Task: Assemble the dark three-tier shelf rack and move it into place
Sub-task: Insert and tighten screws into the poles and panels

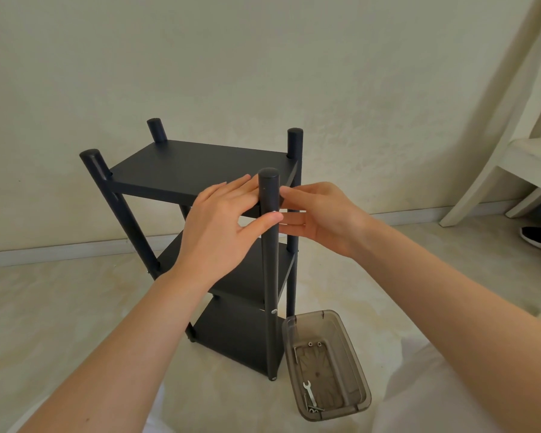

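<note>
The dark three-tier shelf rack stands upright on the pale floor, with four round posts rising past its top shelf. Both hands meet at the near right post, just below the top shelf. My left hand lies with straight fingers over the shelf's front edge, and its thumb presses the post at a small silver screw head. My right hand reaches in from the right, its straight fingers touching the post from the far side. Neither hand grips anything.
A smoky clear plastic box sits on the floor by the rack's near right foot, holding a small wrench, an Allen key and a few fasteners. A white wooden frame leans at right, with a dark shoe beside it.
</note>
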Motion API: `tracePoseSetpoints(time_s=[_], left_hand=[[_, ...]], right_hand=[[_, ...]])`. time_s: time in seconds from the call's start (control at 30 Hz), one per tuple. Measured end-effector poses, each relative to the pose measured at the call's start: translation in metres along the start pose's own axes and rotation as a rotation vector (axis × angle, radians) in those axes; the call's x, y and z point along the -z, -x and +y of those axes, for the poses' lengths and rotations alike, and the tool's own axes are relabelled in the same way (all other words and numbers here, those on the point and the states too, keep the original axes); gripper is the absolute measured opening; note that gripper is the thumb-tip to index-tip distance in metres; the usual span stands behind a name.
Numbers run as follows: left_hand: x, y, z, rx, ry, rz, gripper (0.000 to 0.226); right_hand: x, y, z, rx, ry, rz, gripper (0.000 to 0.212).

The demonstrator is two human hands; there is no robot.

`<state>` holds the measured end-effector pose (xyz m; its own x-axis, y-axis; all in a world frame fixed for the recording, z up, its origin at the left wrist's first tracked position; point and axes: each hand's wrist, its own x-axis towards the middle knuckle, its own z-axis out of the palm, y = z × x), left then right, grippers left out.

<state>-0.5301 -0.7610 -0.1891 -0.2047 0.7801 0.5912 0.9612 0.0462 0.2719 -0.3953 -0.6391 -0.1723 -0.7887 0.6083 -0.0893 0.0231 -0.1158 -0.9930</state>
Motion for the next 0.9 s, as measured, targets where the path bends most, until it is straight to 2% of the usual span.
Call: tracePoseSetpoints(time_s=[0.23,0.37,0.47,0.6,0.73,0.83,0.9], left_hand=[[0.001,0.004,0.003,-0.017,-0.003,0.044,0.042],[0.002,0.006,0.002,-0.013,0.008,0.033,0.050],[0.001,0.007,0.002,-0.010,0.021,0.041,0.044],[-0.001,0.006,0.000,-0.021,0.051,0.037,0.033],[-0.001,0.004,-0.001,-0.019,0.070,0.030,0.030],[-0.002,0.003,-0.001,-0.029,0.076,0.031,0.029],[-0.004,0.004,-0.002,-0.031,0.074,0.050,0.031]], right_hand=[[-0.002,0.001,0.002,0.028,0.044,0.030,0.030],[0.006,-0.002,0.009,-0.002,0.040,-0.002,0.033],[0.025,-0.007,0.019,-0.149,0.150,-0.037,0.038],[0.052,-0.013,0.055,-0.441,0.517,-0.182,0.033],[0.060,-0.020,0.112,-0.692,0.806,-0.246,0.026],[0.066,-0.024,0.157,-0.772,0.880,-0.249,0.022],[0.068,-0.027,0.192,-0.778,0.814,-0.183,0.022]])
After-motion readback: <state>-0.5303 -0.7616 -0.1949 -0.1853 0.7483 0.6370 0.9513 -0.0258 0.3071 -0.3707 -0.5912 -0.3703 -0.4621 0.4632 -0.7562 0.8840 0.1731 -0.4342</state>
